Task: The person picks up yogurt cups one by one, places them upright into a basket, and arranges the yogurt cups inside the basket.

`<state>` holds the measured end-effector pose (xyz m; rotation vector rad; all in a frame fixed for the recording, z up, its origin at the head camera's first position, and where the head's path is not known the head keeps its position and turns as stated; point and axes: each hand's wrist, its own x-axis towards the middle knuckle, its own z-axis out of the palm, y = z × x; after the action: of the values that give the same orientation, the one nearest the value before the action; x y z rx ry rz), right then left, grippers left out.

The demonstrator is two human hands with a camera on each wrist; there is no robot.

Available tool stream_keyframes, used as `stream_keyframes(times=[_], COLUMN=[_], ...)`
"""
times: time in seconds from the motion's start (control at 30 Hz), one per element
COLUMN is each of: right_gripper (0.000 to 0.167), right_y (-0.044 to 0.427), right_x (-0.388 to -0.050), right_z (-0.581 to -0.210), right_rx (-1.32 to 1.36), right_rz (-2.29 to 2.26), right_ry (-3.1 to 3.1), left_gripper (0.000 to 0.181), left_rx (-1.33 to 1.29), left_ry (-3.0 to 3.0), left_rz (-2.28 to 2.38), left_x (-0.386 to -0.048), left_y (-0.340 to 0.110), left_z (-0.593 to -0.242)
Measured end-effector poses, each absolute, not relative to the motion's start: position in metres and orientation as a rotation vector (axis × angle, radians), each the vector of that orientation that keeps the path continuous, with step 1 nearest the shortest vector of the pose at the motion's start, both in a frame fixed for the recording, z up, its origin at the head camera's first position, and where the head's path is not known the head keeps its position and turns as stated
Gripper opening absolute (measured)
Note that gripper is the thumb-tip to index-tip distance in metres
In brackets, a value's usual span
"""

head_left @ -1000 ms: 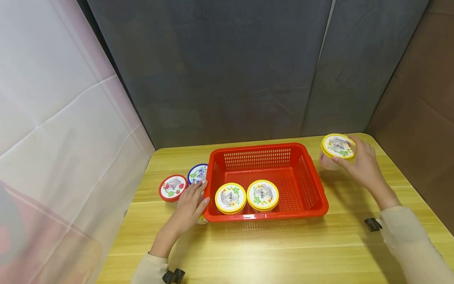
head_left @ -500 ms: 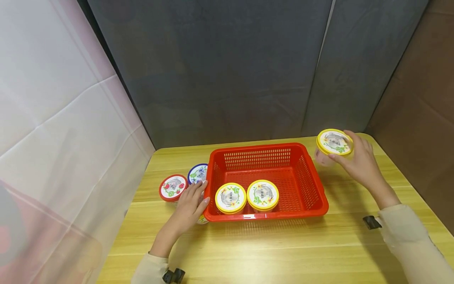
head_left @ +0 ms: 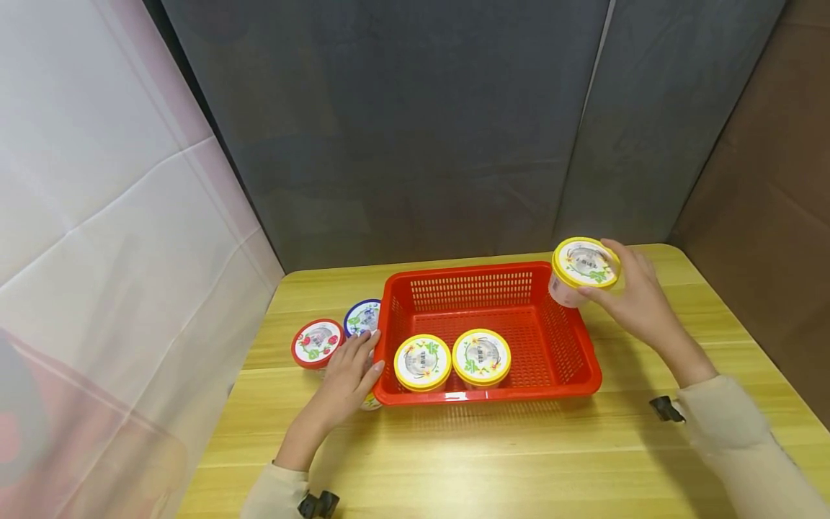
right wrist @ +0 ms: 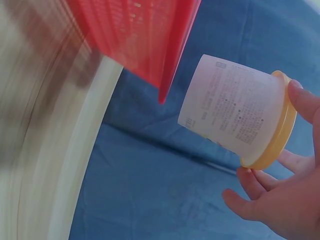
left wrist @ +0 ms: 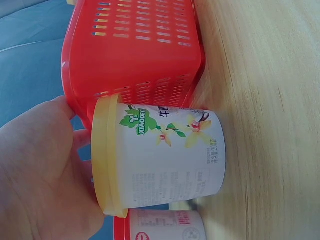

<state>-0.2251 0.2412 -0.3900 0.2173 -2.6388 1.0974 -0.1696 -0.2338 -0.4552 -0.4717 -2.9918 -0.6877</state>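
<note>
My right hand (head_left: 638, 299) grips a white tub with a yellow lid (head_left: 586, 262) by its lid, just over the back right rim of a red plastic basket (head_left: 476, 272). In the right wrist view this tub (right wrist: 232, 107) is tilted, clear of the basket wall. Two more yellow-lidded tubs, a left one (head_left: 422, 362) and a right one (head_left: 481, 357), stand inside the basket's front left. At the left rim rests my left hand (head_left: 345, 376), fingers relaxed. Beneath it, another yellow-lidded tub (left wrist: 160, 157) stands outside the basket, partly hidden in the head view.
Left of the basket stand a red-lidded tub (head_left: 317, 343) and a blue-lidded tub (head_left: 362, 318), the latter partly covered by hand and basket. The wooden table (head_left: 493, 461) is bounded by a dark partition (head_left: 415, 144) behind, a pale sheet at left and a brown panel at right.
My right hand has carried the yellow-lidded tub leftward, from beyond the basket's right side to over its rim. My left hand and the basket stay practically where they were.
</note>
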Motion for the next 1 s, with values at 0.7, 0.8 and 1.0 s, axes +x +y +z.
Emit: stream_keyframes(times=[0.7,0.8,1.0], right_gripper=[0.084,0.085,0.085], right_y=[0.206,0.205,0.203], right_x=[-0.211,-0.209,-0.205], right_z=[-0.402,-0.404,-0.411], right_rx=[0.446,0.451,0.483], right_rz=[1.121,1.114,1.116], right_ry=[-2.629,-2.648,-2.672], left_gripper=[0.060,0.060,0.061], left_rx=[-0.481,-0.476,-0.462], left_ry=[-2.970,-2.983,-3.000], left_rz=[-0.704,-0.706,-0.711], left_x=[-0.169,-0.168,-0.168], left_y=[-0.234,-0.234,-0.234], left_z=[-0.457,-0.456,-0.455])
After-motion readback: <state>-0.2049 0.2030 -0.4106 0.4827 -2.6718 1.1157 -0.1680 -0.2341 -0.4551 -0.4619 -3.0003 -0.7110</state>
